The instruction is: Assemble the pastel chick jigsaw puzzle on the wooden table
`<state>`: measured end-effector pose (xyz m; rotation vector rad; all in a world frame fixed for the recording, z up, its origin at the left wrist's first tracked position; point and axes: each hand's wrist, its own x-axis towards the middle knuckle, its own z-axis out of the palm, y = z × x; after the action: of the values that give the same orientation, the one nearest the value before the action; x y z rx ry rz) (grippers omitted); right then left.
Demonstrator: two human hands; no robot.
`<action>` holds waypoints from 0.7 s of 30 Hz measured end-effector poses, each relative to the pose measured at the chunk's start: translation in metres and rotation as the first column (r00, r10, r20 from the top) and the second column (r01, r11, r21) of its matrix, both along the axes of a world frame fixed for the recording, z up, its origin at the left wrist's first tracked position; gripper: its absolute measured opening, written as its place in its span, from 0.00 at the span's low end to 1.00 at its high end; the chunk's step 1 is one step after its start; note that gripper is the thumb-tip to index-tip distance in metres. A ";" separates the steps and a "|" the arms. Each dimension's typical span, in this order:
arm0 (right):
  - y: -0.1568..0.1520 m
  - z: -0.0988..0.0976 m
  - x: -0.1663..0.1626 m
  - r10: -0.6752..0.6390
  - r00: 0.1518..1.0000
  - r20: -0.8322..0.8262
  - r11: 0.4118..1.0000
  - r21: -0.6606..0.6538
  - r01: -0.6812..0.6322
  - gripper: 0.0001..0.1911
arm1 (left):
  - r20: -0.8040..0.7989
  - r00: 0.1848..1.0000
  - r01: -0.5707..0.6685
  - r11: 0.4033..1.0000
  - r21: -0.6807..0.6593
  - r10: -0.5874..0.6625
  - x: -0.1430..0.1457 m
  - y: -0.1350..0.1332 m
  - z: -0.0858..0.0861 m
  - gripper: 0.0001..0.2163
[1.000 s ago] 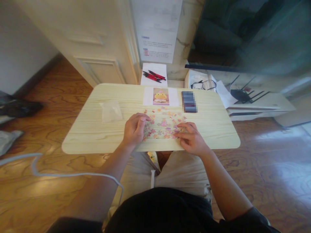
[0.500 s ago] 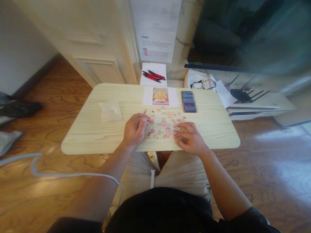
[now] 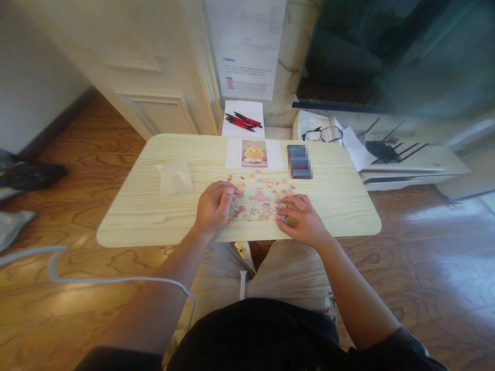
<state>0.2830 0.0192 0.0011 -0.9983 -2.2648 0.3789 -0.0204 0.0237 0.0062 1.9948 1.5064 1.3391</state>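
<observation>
Several small pink and orange puzzle pieces (image 3: 257,198) lie scattered on a pale wooden table (image 3: 135,216). My left hand (image 3: 212,206) rests at the left edge of the scatter, fingers curled with the thumb and forefinger pinched over pieces. My right hand (image 3: 301,219) lies on the right edge of the scatter, fingers bent and pressed down on pieces. Whether either hand holds a piece is hidden. A reference picture (image 3: 254,153) of a yellow figure on white paper lies beyond the pieces.
A clear plastic bag (image 3: 175,178) lies on the table's left part, a blurred dark rectangle (image 3: 299,161) near the picture. Red and black pens (image 3: 242,121) lie on paper behind the table. A white cable (image 3: 77,275) crosses the wooden floor at left. A low shelf (image 3: 410,167) stands at right.
My right hand's fingers have curled in and drawn slightly back toward me over the pieces. My left hand has barely moved.
</observation>
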 end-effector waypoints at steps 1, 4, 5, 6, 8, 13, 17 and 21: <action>0.000 0.001 0.000 0.004 1.000 0.003 1.000 0.002 -0.004 0.07 | 0.000 1.000 0.002 1.000 0.003 -0.002 0.000 0.000 0.000 0.21; 0.000 0.002 0.000 0.007 1.000 0.011 1.000 0.004 -0.007 0.07 | 0.010 1.000 0.012 1.000 0.017 -0.012 0.000 0.001 -0.002 0.21; 0.000 0.002 0.000 0.007 1.000 0.012 1.000 0.005 -0.007 0.07 | 0.018 1.000 0.015 1.000 0.025 -0.015 0.000 0.001 -0.002 0.21; 0.000 0.002 0.000 0.008 1.000 0.013 1.000 0.004 -0.008 0.07 | 0.027 0.999 0.016 0.999 0.031 -0.016 0.000 0.002 -0.003 0.21; 0.000 0.002 0.000 0.009 1.000 0.012 1.000 0.004 -0.009 0.07 | 0.046 0.999 0.012 0.999 0.039 -0.014 0.000 0.002 -0.004 0.21; -0.001 0.002 0.000 0.009 1.000 0.013 1.000 0.015 -0.009 0.07 | 0.070 0.997 0.008 0.999 0.034 -0.010 0.000 0.002 -0.005 0.21; -0.003 0.004 -0.001 0.008 0.999 0.037 1.000 0.018 -0.008 0.08 | 0.082 0.997 0.000 1.000 0.029 -0.002 -0.001 0.001 -0.006 0.22; -0.008 0.008 -0.012 -0.010 0.999 0.042 1.000 0.007 0.009 0.07 | 0.074 0.997 0.003 1.000 0.019 -0.005 -0.002 0.001 -0.006 0.22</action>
<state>0.2714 0.0111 0.0092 -1.0222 -2.2966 0.3485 -0.0219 0.0249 0.0003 1.9358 1.4614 1.4142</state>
